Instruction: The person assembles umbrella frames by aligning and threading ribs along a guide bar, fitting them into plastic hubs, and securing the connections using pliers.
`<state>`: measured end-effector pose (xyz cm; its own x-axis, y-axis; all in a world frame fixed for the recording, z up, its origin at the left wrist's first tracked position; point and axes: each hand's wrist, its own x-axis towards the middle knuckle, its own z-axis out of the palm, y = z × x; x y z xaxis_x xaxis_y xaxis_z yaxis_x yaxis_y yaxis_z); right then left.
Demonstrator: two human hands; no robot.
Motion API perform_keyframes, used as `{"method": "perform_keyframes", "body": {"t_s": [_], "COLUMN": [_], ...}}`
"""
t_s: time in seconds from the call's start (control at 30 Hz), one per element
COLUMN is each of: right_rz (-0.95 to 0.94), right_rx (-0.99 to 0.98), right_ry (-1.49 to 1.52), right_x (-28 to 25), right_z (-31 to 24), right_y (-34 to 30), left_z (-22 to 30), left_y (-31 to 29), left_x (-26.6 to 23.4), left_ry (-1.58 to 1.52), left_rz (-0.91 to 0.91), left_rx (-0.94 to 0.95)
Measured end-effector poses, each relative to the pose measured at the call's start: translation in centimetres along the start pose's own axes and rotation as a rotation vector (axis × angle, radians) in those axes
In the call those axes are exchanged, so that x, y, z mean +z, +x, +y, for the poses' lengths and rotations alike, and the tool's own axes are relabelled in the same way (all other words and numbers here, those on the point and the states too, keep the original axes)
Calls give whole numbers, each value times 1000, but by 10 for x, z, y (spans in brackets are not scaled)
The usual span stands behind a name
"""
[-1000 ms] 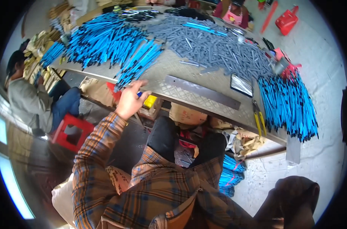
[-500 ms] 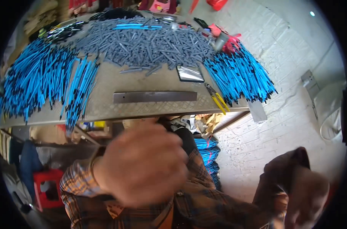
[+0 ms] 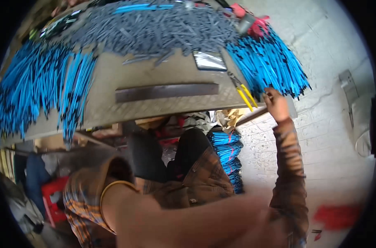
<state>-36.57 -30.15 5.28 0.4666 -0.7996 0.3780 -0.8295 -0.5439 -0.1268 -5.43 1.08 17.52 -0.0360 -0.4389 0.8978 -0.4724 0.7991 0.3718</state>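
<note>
My right hand [image 3: 277, 106] reaches out to the table's right front corner. Its fingers are curled in at the black-tipped lower ends of a pile of thin blue rods [image 3: 267, 68]; what lies between the fingertips, if anything, is too small to make out. Across the bottom of the view, close to the camera, my left hand [image 3: 213, 221] and bare wrist are a blur, below a plaid sleeve and a yellow bangle [image 3: 119, 184]. The left fingers cannot be made out. Just left of my right hand lie yellow-handled pliers [image 3: 243, 91].
A dark flat bar [image 3: 167, 92] lies along the table's [image 3: 101, 111] front edge. Behind it are a shiny tray [image 3: 210, 61] and a heap of grey pieces [image 3: 155, 31]. More blue rods [image 3: 35, 82] cover the left side. Tied blue bundles [image 3: 227, 157] stand below; a red stool [image 3: 53, 198] is lower left.
My right hand has gone from the lower right up to the right pile of blue rods. My left hand has swung down and right, nearer the camera. The view has tilted downward.
</note>
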Motion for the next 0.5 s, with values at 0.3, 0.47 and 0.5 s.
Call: {"method": "perform_keyframes", "body": {"t_s": [0.3,0.47,0.5], "right_rz": [-203,67,79], "right_rx": [199,112,125], "right_ry": [-340,227,229], "right_x": [41,45,41], "right_z": [55,73,73], "right_y": [32,35,34], "left_z": [-77,-114,-127], "left_y": [-43,-38,-37], "left_x": [40,68,77], "left_ry": [180,250,215], "left_rz": [-37,-80,-117], "left_rx": [-132,-305,-352]}}
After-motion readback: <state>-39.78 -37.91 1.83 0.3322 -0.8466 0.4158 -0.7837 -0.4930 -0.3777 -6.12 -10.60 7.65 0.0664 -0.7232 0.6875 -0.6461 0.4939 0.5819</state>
